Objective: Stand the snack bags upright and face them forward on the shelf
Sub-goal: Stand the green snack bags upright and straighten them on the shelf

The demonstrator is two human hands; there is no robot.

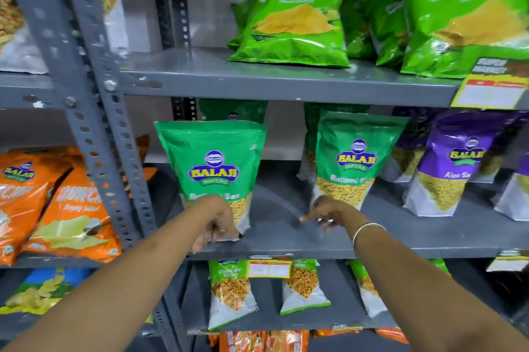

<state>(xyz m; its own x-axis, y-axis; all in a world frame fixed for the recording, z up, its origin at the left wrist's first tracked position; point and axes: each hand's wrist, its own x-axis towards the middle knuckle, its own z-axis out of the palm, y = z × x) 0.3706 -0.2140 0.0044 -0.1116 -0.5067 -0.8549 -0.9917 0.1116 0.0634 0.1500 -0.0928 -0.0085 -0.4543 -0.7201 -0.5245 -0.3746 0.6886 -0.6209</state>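
Green Balaji sev bag [213, 168] upright, label forward, at left of middle shelf [286, 240]; yellow sev visible in window. Left hand [217, 223] grips its bottom edge. Right hand [326, 213] empty, fingers loosely spread, before second green bag [353, 160]. Purple bags [449, 162] right; Crunchem bags [294, 22] above

Your left green pouch [213, 168] read "BALAJI WAFERS", with "Sev" below, first word hidden by your hand. Right green pouch [353, 160] showed "BALAJI", "Ratlami S…", rest cut off. Purple pouch [455, 162] carried "BALAJI", "Aloo Se…". Upper-shelf green bag [294, 22] read "CRUNCHEM". Orange bags [71, 208] showed "BALAJI", partial "CRUNCH…", "Simply Salted". Yellow shelf tags [489, 92]: print too blurred for you to read.
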